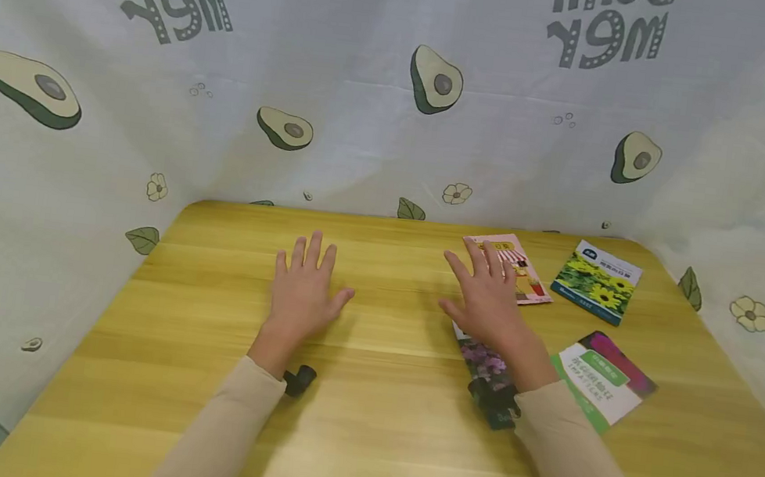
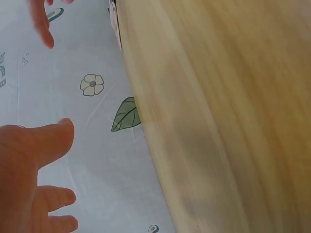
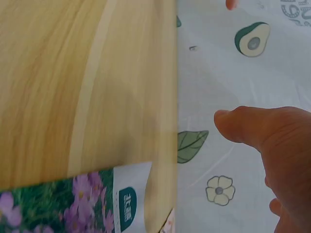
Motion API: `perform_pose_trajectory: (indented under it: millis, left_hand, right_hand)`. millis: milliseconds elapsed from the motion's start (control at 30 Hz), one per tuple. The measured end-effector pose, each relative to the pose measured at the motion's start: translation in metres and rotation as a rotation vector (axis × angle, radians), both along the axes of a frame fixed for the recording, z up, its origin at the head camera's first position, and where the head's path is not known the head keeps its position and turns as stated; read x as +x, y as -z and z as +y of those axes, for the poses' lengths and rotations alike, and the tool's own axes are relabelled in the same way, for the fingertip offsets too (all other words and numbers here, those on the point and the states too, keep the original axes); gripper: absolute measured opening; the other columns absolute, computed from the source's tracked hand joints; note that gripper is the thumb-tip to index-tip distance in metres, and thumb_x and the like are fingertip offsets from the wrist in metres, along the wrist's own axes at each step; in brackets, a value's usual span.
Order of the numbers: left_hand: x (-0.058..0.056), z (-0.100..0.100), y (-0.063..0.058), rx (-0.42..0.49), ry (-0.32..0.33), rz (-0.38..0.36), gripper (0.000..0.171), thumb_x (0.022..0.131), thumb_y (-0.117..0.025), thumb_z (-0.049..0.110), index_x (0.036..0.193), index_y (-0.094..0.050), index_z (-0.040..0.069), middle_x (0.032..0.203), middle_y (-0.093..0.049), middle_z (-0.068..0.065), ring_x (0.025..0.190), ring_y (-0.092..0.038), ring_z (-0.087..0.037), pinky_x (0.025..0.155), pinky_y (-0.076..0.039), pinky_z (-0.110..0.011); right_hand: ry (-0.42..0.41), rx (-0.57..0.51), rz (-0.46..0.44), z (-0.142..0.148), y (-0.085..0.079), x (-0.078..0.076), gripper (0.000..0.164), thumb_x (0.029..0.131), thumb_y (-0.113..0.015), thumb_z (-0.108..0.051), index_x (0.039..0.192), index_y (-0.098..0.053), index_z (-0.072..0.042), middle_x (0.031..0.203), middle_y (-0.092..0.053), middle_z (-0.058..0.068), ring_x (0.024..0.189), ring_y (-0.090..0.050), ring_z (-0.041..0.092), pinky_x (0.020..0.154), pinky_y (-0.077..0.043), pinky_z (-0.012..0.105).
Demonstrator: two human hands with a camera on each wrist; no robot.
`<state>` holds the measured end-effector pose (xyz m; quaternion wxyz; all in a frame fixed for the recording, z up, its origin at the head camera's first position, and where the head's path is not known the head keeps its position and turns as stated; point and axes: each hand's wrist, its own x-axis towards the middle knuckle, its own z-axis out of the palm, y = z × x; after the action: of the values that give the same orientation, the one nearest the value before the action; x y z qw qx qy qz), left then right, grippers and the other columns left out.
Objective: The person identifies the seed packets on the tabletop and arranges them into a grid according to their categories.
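Fingers spread and holding nothing, my left hand (image 1: pixel 304 292) hovers over the left middle of the wooden table. My right hand (image 1: pixel 489 302), also spread and bare of any object, is above the right middle. Beneath it lies a flat packet with purple flowers (image 1: pixel 485 364), partly hidden by my hand and wrist; the right wrist view shows this packet (image 3: pixel 73 204) more fully. Just beyond my right fingertips is a pink packet with a striped awning picture (image 1: pixel 525 274), partly covered by the fingers.
Farther right lie a packet with yellow flowers (image 1: pixel 597 283) and a green and white packet (image 1: pixel 603 380) with a magenta corner. The wooden table (image 1: pixel 361 425) ends at a pale curtain (image 1: pixel 361 55) printed with avocados, which hangs along the back and both sides.
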<state>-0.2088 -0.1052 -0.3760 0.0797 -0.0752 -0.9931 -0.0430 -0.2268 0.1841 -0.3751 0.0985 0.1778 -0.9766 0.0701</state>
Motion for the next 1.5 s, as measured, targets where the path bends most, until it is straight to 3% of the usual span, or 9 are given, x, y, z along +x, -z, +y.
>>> perform_pose_trajectory:
  millis: [400,767,1067,1333,1500]
  left_hand:
    - [0.002,0.012,0.003,-0.017,0.042,0.013,0.077,0.094,-0.055,0.057,0.154,-0.036,0.012,0.166,-0.020,-0.015,0.152,-0.022,-0.037,0.121,-0.025,-0.060]
    - [0.004,0.032,0.003,-0.003,0.095,0.001,0.072,0.095,-0.057,0.054,0.151,-0.041,0.012,0.164,-0.026,-0.014,0.152,-0.024,-0.036,0.119,-0.031,-0.059]
    - [0.008,0.057,0.003,-0.020,0.239,0.026,0.060,0.097,-0.057,0.048,0.144,-0.049,0.012,0.158,-0.039,-0.012,0.147,-0.035,-0.033,0.115,-0.039,-0.054]
    - [0.016,0.072,0.006,-0.083,0.306,0.022,0.059,0.097,-0.056,0.049,0.144,-0.051,0.013,0.157,-0.042,-0.010,0.146,-0.039,-0.031,0.114,-0.042,-0.050]
    - [0.017,0.083,0.007,-0.089,0.342,0.026,0.057,0.097,-0.056,0.048,0.143,-0.052,0.014,0.157,-0.042,-0.009,0.147,-0.038,-0.030,0.116,-0.040,-0.049]
  right_hand:
    - [-0.050,0.012,0.055,0.032,-0.001,0.018,0.072,0.087,-0.074,-0.032,0.148,-0.044,-0.009,0.160,-0.026,0.023,0.149,-0.015,0.048,0.113,-0.019,0.072]
    - [-0.025,0.038,0.079,0.068,-0.002,0.036,0.070,0.083,-0.077,-0.030,0.144,-0.048,-0.011,0.155,-0.031,0.025,0.145,-0.020,0.051,0.109,-0.024,0.072]
    - [0.026,0.022,0.012,0.104,0.002,0.056,0.060,0.086,-0.074,-0.029,0.139,-0.054,-0.008,0.151,-0.039,0.026,0.140,-0.030,0.051,0.104,-0.032,0.076]
    - [-0.002,0.021,0.072,0.145,0.014,0.070,0.056,0.081,-0.079,-0.024,0.127,-0.061,0.001,0.135,-0.053,0.032,0.124,-0.046,0.052,0.096,-0.043,0.070]
    - [0.074,0.040,-0.029,0.155,0.016,0.075,0.056,0.085,-0.074,-0.027,0.131,-0.059,0.001,0.138,-0.051,0.032,0.126,-0.044,0.052,0.095,-0.042,0.073]
